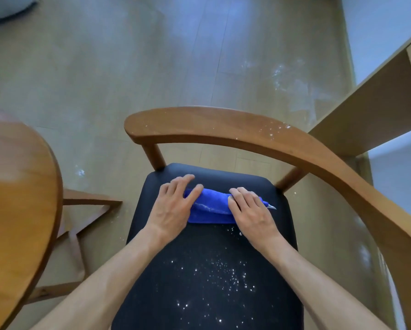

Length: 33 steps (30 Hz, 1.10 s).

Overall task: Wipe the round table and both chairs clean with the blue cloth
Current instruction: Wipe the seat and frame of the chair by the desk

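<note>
A folded blue cloth (210, 207) lies on the black seat (199, 270) of a wooden chair, near the seat's far end. My left hand (173, 206) presses flat on the cloth's left end, fingers straight. My right hand (251, 209) presses flat on its right end. White crumbs are scattered over the near half of the seat. The chair's curved wooden backrest (235, 132) arcs behind the seat and carries white specks on its right part. The round wooden table (16, 198) fills the left edge of the view.
The table's wooden base (80, 215) spreads on the floor to the left of the chair. A light wooden furniture frame (376, 101) stands at the right. White dust marks the wood floor (285, 75) beyond the chair.
</note>
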Each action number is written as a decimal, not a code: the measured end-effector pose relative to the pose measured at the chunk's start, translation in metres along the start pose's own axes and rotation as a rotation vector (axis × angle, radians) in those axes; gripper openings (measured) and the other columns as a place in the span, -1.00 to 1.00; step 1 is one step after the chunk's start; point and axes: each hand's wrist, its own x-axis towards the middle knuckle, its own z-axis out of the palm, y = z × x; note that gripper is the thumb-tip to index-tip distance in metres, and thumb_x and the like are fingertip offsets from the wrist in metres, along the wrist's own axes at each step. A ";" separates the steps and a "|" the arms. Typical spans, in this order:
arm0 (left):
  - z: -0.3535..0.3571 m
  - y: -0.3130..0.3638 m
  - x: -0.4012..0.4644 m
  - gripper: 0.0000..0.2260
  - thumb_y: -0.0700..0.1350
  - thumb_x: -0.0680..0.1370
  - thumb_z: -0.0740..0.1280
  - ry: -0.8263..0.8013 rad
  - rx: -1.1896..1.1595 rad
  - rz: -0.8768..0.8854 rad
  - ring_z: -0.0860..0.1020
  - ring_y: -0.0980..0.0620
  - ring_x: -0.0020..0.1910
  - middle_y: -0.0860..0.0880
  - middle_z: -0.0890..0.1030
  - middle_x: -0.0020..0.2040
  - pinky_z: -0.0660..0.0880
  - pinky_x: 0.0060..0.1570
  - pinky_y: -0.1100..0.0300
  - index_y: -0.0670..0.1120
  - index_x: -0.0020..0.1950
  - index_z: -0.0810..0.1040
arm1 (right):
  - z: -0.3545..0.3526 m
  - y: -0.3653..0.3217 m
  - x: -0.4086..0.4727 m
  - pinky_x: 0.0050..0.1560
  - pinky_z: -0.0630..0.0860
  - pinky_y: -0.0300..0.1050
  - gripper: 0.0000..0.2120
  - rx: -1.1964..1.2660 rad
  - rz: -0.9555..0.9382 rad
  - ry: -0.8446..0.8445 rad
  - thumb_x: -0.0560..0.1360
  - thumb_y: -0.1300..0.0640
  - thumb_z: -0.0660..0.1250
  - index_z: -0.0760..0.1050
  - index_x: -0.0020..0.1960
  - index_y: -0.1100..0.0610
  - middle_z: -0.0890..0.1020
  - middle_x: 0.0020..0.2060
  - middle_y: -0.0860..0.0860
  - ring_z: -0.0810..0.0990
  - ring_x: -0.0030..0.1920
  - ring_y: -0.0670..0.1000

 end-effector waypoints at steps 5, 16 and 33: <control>0.006 -0.006 -0.033 -0.55 -0.27 0.22 0.43 -0.022 -0.017 0.230 0.58 -0.20 0.04 -0.17 0.59 0.13 0.55 -0.01 0.05 -0.17 0.11 0.62 | -0.010 0.000 -0.016 0.22 0.48 0.09 -0.56 0.156 -0.046 -0.151 0.35 0.18 0.30 0.55 0.18 0.34 0.54 0.24 0.23 0.54 0.21 0.22; -0.002 -0.011 -0.046 -0.65 -0.47 0.38 0.35 -0.030 -0.397 -0.071 0.59 -0.18 0.07 -0.18 0.57 0.18 0.56 0.04 -0.02 -0.21 0.11 0.62 | -0.014 -0.005 0.017 -0.04 0.54 0.00 -0.50 0.318 -0.132 -0.268 0.33 0.22 0.35 0.51 0.27 0.04 0.55 0.18 0.15 0.56 0.03 0.18; 0.029 -0.047 -0.092 -0.57 -0.01 0.61 0.22 -0.293 -0.321 -0.546 0.01 0.12 0.49 0.10 0.07 0.54 0.45 0.22 0.02 0.10 0.49 0.27 | 0.009 -0.072 -0.012 -0.45 0.47 -0.14 -0.38 0.316 0.178 -0.084 0.19 0.20 0.49 0.44 0.23 0.09 0.54 -0.25 0.06 0.43 -0.41 0.07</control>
